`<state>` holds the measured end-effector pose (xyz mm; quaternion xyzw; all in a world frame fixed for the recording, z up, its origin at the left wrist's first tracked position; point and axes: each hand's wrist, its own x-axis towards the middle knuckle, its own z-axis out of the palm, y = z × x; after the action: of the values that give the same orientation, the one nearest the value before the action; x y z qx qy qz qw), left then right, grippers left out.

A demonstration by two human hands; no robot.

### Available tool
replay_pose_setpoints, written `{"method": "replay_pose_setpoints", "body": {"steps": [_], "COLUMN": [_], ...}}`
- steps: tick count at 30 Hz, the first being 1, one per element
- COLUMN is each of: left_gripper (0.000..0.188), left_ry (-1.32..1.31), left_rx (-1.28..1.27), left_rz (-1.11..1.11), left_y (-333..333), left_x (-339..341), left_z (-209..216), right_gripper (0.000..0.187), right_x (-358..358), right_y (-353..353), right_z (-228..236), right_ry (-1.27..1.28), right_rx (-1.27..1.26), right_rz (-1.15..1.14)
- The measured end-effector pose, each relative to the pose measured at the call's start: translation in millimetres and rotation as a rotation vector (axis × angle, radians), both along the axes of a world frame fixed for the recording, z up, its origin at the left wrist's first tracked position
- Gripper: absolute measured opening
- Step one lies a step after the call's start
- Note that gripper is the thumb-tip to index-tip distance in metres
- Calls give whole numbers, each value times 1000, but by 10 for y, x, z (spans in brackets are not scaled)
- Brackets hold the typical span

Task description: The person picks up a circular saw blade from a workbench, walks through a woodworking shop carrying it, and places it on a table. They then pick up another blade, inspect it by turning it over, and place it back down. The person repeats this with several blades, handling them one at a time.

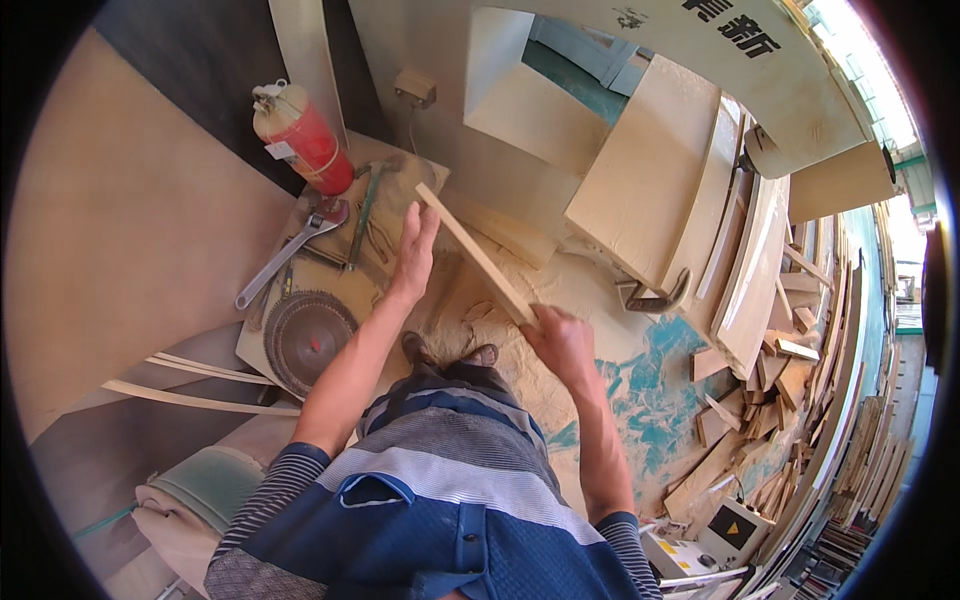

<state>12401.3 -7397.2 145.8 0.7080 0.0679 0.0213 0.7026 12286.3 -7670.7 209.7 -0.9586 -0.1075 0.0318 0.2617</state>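
Observation:
A narrow, straight wooden strip is held slanting in front of my body, its far end up and to the left. My right hand is closed round the near end. My left hand is by the far end with its fingers stretched out and close together. Its fingertips overlap the strip's edge; whether they press on it I cannot tell. Below the strip lies a sawdust-covered floor, with my shoes at the bottom of it.
On a low board at left are a circular saw blade, an adjustable wrench, a hammer and a red fire extinguisher. A big pale machine stands ahead. Its wooden table is right, beside piled offcuts.

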Motion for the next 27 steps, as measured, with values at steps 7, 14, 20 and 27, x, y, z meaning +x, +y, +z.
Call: {"method": "replay_pose_setpoints", "body": {"steps": [7,14,20,27], "left_gripper": [71,34,27,32], "left_ry": [2,105,87,157], "left_rx": [-17,-267,-381,-417], "left_rz": [179,-5,-81,-62], "left_y": [86,15,-255,-640], "left_x": [452,1022,1372,2302], "left_z": [-232,-286,-191,-147], "right_gripper": [27,34,31,26], "right_x": [-831,-1043,-844,-478], "right_y": [-464,-436,-393,-103], "right_z": [-5,-530,-672,-336], "right_ry": [24,18,-13,47], "right_rx": [13,350,448,317], "right_rz": [-335,-742,-1049,-1029]}}
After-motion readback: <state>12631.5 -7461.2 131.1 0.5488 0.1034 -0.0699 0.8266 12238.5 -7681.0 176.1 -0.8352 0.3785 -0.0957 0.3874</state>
